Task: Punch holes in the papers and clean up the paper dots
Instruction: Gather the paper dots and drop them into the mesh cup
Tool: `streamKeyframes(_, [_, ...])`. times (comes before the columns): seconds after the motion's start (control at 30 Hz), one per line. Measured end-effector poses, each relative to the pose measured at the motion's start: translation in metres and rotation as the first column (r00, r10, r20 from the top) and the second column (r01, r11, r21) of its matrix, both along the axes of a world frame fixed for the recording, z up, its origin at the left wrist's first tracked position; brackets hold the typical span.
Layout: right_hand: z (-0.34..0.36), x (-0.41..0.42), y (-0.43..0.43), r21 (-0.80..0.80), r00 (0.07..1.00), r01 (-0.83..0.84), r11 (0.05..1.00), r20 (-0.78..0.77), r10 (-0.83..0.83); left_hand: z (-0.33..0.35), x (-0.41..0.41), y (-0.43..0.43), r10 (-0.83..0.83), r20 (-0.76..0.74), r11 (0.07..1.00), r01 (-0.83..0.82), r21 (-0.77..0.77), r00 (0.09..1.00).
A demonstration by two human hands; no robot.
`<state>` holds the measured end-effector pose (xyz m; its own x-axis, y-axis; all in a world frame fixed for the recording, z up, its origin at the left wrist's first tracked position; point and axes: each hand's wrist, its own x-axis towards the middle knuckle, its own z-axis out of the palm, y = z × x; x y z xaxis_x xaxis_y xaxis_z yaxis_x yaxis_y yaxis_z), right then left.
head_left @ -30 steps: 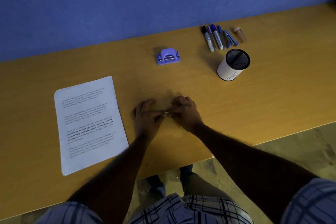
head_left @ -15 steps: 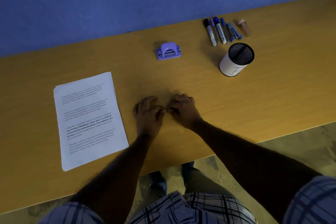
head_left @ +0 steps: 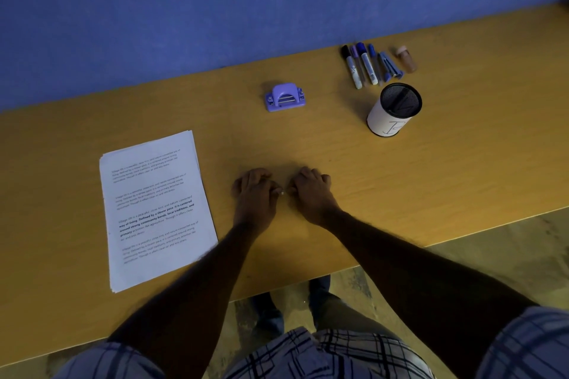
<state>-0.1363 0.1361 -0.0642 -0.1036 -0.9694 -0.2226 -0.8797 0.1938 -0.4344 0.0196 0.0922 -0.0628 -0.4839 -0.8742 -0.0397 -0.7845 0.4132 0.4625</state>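
We see both hands down on the counter (head_left: 462, 163), knuckles up, fingers curled under, the left hand (head_left: 254, 198) and right hand (head_left: 311, 194) drawn close so that their thumbs and forefingers nearly meet. Right at that meeting point sits a small pale speck (head_left: 282, 193), possibly a paper dot. It is too tiny for us to say whether either hand pinches it or merely touches it, so we cannot tell if the curled fingers actually hold anything. Both forearms are bare and reach up from 6 o'clock, the left coming in from about 7 o'clock and the right from about 5 o'clock, converging toward the hands with the wrists low over the counter. The papers (head_left: 157, 209), a printed stack with slightly fanned edges, lie flat at 9 o'clock of the hands, just beside the left forearm and apart from the fingers. The purple hole punch (head_left: 285, 97) stands at 12 o'clock of the hands, well apart from them and untouched. At 2 o'clock stands an upright mesh cup (head_left: 394, 109) wrapped in white, and at its 11 o'clock a row of markers (head_left: 360, 66) lies near the blue wall (head_left: 215, 9), with a small brown bottle (head_left: 407, 58) at the row's 3 o'clock end.
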Motion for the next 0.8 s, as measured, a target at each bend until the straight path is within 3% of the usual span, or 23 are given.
streamKeyframes(0.13, [0.017,-0.015,0.000,0.068,0.964,0.176,0.982,0.190,-0.186,0.013,-0.007,-0.008,0.057,-0.136,0.997,-0.048,0.067,0.989])
streamKeyframes(0.27, [0.036,-0.034,0.001,0.101,0.866,0.283,0.954,0.400,-0.299,0.035,-0.027,-0.023,0.117,-0.367,0.977,-0.040,0.210,0.923])
streamKeyframes(0.4, [0.065,-0.055,0.001,0.151,0.606,0.467,0.871,0.663,-0.439,0.059,-0.059,-0.035,0.175,-0.474,0.937,0.002,0.349,0.863])
streamKeyframes(0.5, [0.085,-0.078,-0.001,0.168,0.458,0.558,0.813,0.755,-0.470,0.078,-0.094,-0.045,0.133,-0.509,0.925,0.079,0.373,0.850])
streamKeyframes(0.6, [0.106,-0.103,-0.005,0.117,0.417,0.607,0.786,0.796,-0.439,0.099,-0.136,-0.054,0.070,-0.532,0.928,0.141,0.346,0.844])
streamKeyframes(0.8, [0.127,-0.163,-0.014,0.016,0.448,0.689,0.725,0.777,-0.443,0.135,-0.211,-0.068,-0.084,-0.513,0.949,0.225,0.219,0.854])
